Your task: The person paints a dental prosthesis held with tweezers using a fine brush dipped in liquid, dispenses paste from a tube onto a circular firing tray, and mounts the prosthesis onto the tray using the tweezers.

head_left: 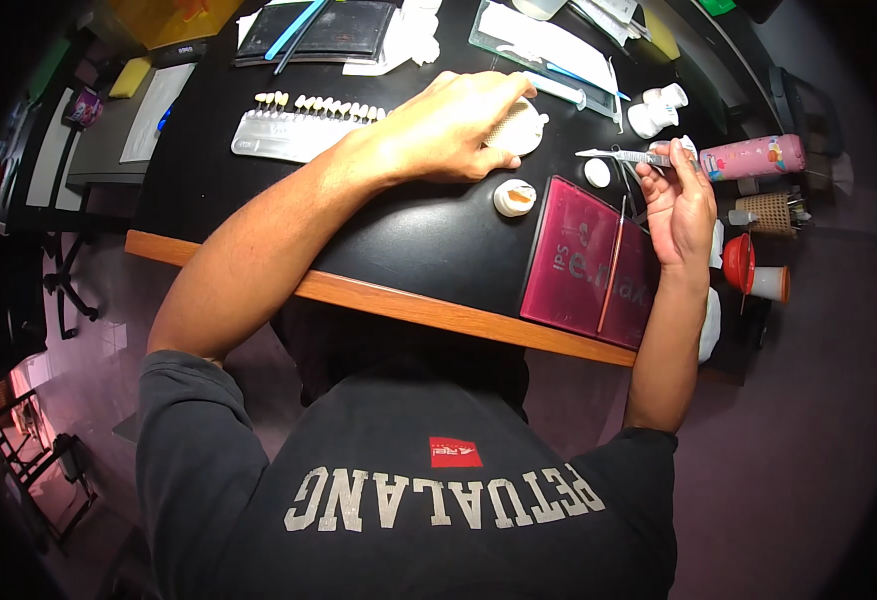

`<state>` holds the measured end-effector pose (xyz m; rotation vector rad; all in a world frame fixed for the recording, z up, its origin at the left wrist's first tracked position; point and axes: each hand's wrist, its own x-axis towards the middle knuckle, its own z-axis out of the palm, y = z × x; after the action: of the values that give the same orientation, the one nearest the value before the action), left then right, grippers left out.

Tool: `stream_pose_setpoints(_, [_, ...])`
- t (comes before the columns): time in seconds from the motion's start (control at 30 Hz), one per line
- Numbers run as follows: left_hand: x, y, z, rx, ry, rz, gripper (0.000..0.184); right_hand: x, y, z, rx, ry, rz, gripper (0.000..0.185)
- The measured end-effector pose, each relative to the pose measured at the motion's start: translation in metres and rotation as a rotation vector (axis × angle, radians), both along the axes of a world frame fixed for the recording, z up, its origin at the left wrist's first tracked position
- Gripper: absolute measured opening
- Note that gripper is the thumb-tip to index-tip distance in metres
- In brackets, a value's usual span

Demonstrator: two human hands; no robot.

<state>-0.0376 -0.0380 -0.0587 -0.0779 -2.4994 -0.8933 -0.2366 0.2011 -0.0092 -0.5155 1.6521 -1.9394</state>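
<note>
My left hand (459,125) is closed round a round, pale, textured piece (517,128) near the middle of the black table. In my right hand (681,205) is a slim metal tool (624,156), pinched near its back, its tip pointing left. Below that tip sits a small white round lid (597,173). An open white jar (515,198) with something orange inside stands below my left hand. The dark red case (584,260) lies between the jar and my right forearm, with a thin brush (614,265) across it.
A shade guide (299,135) with tooth-shaped tabs lies at the left. Behind are a black tray (314,32), a glass slab (539,45) and a syringe (556,90). White bottles (654,112), a pink bottle (754,158) and a red bowl (739,262) stand at the right.
</note>
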Motion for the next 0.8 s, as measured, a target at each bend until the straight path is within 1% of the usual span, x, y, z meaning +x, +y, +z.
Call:
stream_pose_setpoints(0.17, [-0.001,-0.001,0.000,0.029,0.023,0.001,0.066,0.002,-0.008,-0.008,-0.021,0.078,0.000,0.016])
stream_pose_setpoints(0.33, [-0.001,-0.001,0.000,0.022,0.031,-0.002,0.068,0.004,-0.012,-0.013,-0.057,0.086,-0.010,0.012])
stream_pose_setpoints(0.4, [-0.002,-0.003,-0.002,0.040,-0.001,-0.013,0.067,0.004,-0.013,-0.013,-0.021,0.116,-0.031,0.010])
stream_pose_setpoints(0.53, [0.000,-0.002,0.002,-0.022,-0.059,0.014,0.067,0.011,-0.014,-0.008,0.043,0.143,-0.020,0.009])
stream_pose_setpoints(0.6, [-0.001,-0.003,0.002,-0.008,-0.108,0.012,0.067,0.003,-0.009,-0.004,0.118,0.189,0.040,0.008])
stream_pose_setpoints(0.67, [-0.001,-0.003,-0.003,-0.031,-0.079,0.027,0.067,-0.006,-0.002,0.005,0.195,0.214,0.132,0.008])
stream_pose_setpoints(0.8, [-0.001,-0.004,-0.004,-0.044,-0.072,0.031,0.068,-0.017,0.004,0.017,0.201,0.146,0.297,0.008])
